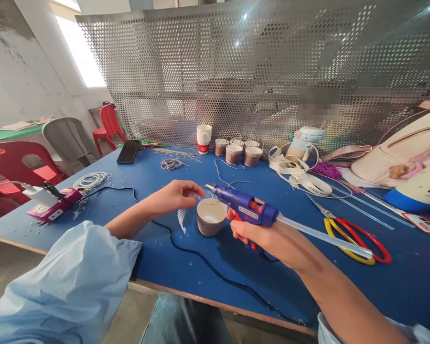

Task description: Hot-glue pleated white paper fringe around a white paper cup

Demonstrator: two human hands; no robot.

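Observation:
My right hand (pixel 249 229) is wrapped around the handle of a blue glue gun (pixel 249 206), with a long clear glue stick (pixel 322 235) sticking out of its back end. The nozzle points left, above a small cup (pixel 211 217) with a pale inside and a brown speckled outer wall. To the left of the cup, my left hand (pixel 174 198) has its fingers curled, thumb and fingertips close to the nozzle. A thin white ribbed strip (pixel 181 220) hangs below these fingers and seems pinched in them; the exact grip is partly hidden.
Speckled cups (pixel 233 154) and stacked paper cups (pixel 204 138) stand at the back. Scissors (pixel 351 234) lie right, near white ribbon (pixel 290 169) and a bottle (pixel 304 141). A black cable (pixel 208 263) crosses the front; a power strip (pixel 55 205) and phone (pixel 128 151) are left.

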